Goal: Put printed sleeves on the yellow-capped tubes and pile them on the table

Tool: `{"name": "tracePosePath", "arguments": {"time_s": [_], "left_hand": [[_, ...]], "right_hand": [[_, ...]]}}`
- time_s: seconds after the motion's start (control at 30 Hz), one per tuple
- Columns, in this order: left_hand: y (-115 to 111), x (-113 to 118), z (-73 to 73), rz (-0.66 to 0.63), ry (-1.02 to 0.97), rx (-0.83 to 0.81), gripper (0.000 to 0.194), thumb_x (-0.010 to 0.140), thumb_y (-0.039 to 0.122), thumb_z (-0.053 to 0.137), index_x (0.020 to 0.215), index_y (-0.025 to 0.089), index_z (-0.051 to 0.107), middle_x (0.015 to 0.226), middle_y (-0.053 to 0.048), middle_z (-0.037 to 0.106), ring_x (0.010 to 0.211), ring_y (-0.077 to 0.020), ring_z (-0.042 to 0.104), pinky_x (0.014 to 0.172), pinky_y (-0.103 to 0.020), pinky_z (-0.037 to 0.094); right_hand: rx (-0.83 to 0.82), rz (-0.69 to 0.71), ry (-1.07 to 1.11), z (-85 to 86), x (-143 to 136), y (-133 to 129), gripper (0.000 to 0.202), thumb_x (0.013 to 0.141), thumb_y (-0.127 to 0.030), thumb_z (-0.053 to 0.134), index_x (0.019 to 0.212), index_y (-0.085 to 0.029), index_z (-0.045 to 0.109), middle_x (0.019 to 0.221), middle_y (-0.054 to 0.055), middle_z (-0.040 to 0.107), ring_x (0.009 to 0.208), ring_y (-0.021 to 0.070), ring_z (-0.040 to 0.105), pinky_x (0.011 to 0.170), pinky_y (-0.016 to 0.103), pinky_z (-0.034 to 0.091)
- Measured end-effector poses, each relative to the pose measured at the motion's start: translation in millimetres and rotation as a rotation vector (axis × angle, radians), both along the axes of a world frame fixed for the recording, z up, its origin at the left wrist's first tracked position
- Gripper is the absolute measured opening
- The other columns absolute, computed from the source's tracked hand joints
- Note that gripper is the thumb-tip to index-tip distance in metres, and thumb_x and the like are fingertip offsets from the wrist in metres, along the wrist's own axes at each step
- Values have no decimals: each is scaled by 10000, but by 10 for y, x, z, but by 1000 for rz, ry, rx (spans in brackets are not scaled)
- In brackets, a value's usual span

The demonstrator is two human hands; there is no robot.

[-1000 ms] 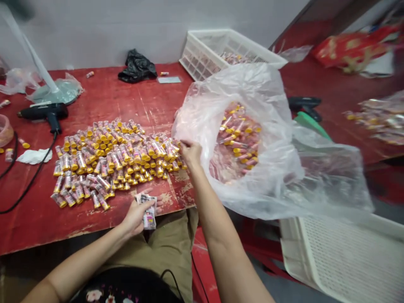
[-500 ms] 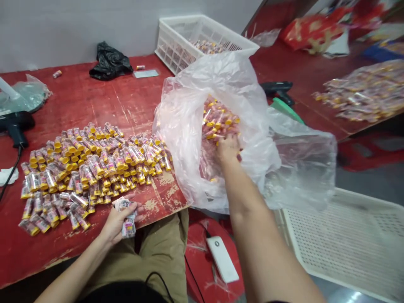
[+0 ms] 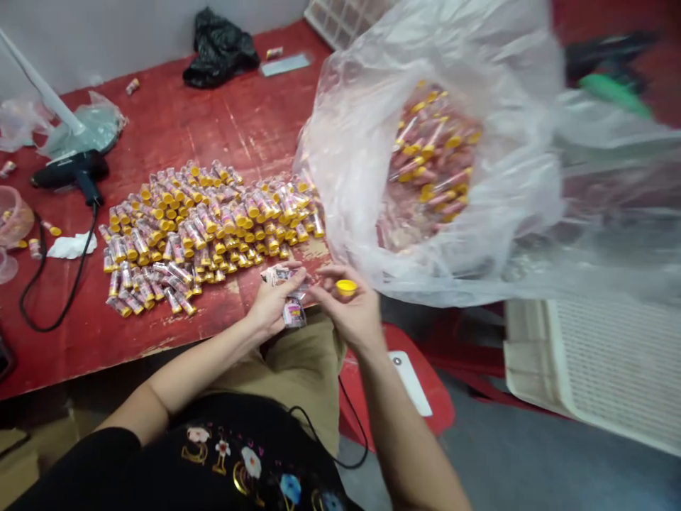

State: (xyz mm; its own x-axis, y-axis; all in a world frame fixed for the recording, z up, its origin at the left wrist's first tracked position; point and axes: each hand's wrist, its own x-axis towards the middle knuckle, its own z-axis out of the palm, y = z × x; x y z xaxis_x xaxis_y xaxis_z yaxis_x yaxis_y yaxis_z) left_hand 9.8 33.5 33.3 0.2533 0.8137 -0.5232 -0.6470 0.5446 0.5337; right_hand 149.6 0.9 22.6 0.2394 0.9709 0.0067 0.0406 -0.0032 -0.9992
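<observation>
My left hand (image 3: 274, 301) is closed on a small stack of printed plastic sleeves (image 3: 294, 312) at the table's front edge. Close to its right, my right hand (image 3: 348, 301) grips a small tube with a yellow cap (image 3: 346, 287); the tube's body is mostly hidden by the fingers. A layered pile of wrapped tubes with yellow caps (image 3: 213, 220) lies on the red table (image 3: 159, 121) beyond my left hand. On the right, a large translucent plastic bag (image 3: 351, 142) stands open, with more yellow-capped tubes (image 3: 441, 156) inside.
At the left are a black heat gun (image 3: 74, 170) with its cord, and a white tissue (image 3: 71, 245). Farther back lies a black plastic bag (image 3: 220, 53). A white phone (image 3: 412, 383) rests on a red stool (image 3: 436, 404); a white crate (image 3: 617, 369) is at the lower right.
My right hand has come out of the plastic bag with a yellow-capped tube and is now beside my left hand. The left still holds the sleeves. The camera view has shifted.
</observation>
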Motion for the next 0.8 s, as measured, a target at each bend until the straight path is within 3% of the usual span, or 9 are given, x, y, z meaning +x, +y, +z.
{"name": "tracePosePath", "arguments": {"time_s": [0.1, 0.2, 0.37, 0.53, 0.6, 0.7, 0.8], "left_hand": [[-126, 29, 123, 6, 44, 58, 683, 464, 432, 1076, 939, 165, 664, 783, 32, 711, 667, -107, 677, 705, -249, 593], [-205, 19, 250, 24, 122, 124, 692, 449, 488, 1066, 905, 161, 660, 777, 36, 712, 612, -87, 651, 647, -229, 573], [-300, 93, 399, 64, 183, 215, 727, 397, 467, 1078, 925, 145, 695, 761, 10, 738, 629, -113, 689, 614, -225, 575], [-518, 244, 380, 20, 179, 227, 736, 363, 463, 1084, 903, 137, 704, 774, -33, 760, 649, -166, 725, 566, -247, 583], [-582, 266, 336, 39, 220, 235, 745, 377, 461, 1083, 941, 142, 717, 822, -49, 775, 696, -179, 741, 578, -254, 595], [-630, 266, 304, 78, 271, 265, 782, 371, 474, 1081, 990, 148, 731, 797, -32, 759, 668, -146, 699, 566, -235, 574], [-648, 274, 349, 59, 249, 311, 768, 379, 519, 1068, 952, 125, 743, 710, -10, 708, 579, -88, 598, 501, -183, 467]], "right_hand": [[54, -68, 78, -76, -224, -41, 381, 714, -489, 909, 865, -194, 722, 783, -9, 693, 689, 118, 602, 635, 233, 504], [195, -146, 21, -2, -263, -13, 281, 797, -443, 840, 794, -185, 729, 768, 17, 708, 727, 144, 639, 683, 255, 529], [376, -267, -58, 89, -276, -142, 196, 857, -365, 796, 768, -192, 772, 793, 34, 699, 776, 156, 655, 735, 266, 534], [393, -470, -6, -73, -263, -372, 276, 883, -453, 772, 820, -188, 733, 874, 52, 694, 864, 173, 656, 821, 295, 555], [366, -534, 26, -136, -237, -464, 315, 903, -493, 743, 847, -185, 703, 842, 42, 687, 799, 160, 647, 772, 284, 558], [328, -538, 64, -165, -192, -569, 334, 891, -508, 758, 881, -180, 693, 766, 17, 679, 636, 125, 589, 628, 250, 525], [319, -491, 91, -117, -148, -622, 387, 836, -524, 811, 953, -163, 743, 817, 49, 741, 608, 122, 589, 573, 241, 511]]}}
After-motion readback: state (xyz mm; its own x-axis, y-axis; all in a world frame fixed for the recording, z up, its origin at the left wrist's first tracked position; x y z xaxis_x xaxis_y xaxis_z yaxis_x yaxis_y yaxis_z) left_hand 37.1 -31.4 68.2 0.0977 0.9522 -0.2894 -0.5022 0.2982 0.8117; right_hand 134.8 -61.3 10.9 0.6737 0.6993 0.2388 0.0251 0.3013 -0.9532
